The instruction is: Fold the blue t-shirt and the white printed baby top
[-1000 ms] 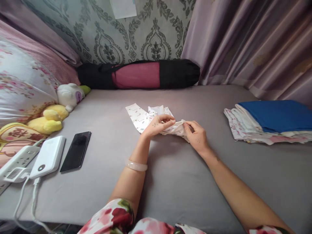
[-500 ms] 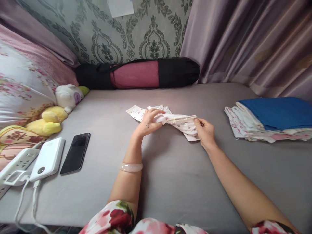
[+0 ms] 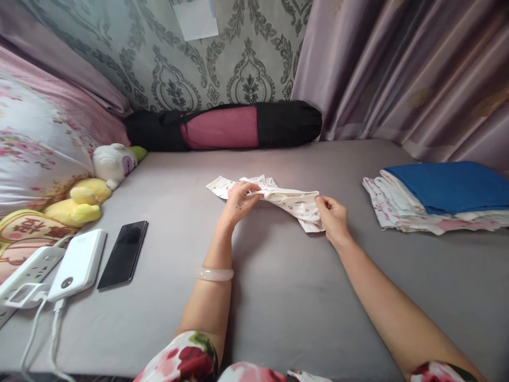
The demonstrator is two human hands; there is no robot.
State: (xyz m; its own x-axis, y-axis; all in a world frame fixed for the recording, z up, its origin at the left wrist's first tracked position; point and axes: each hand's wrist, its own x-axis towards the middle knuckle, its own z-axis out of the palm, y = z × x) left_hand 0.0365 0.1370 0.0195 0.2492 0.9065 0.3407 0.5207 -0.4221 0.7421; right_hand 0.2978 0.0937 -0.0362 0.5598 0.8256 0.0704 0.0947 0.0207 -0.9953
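Observation:
A small white garment with a scattered print (image 3: 294,201) is stretched sideways over the grey sheet (image 3: 278,297); its exact kind is hard to make out. My left hand (image 3: 240,201) pinches its upper edge near the middle, thumb and fingers together. At the garment's right end, my right hand (image 3: 332,216) grips the edge between thumb and bent fingers. One part of the cloth extends left beyond my left hand, and a lower flap hangs by my right hand. A pale bangle (image 3: 215,274) circles my left forearm.
To the right lies a stack of folded clothes (image 3: 393,212) topped by blue cloth (image 3: 449,185). On the left are a phone (image 3: 123,254), a white power bank (image 3: 77,265), a power strip (image 3: 34,268) and plush toys (image 3: 85,201). A black and pink long bag (image 3: 222,127) lies along the wall.
My left hand's fingers, spread over the cloth before, have closed on its upper edge. My right hand keeps its hold. The view has tilted slightly upward.

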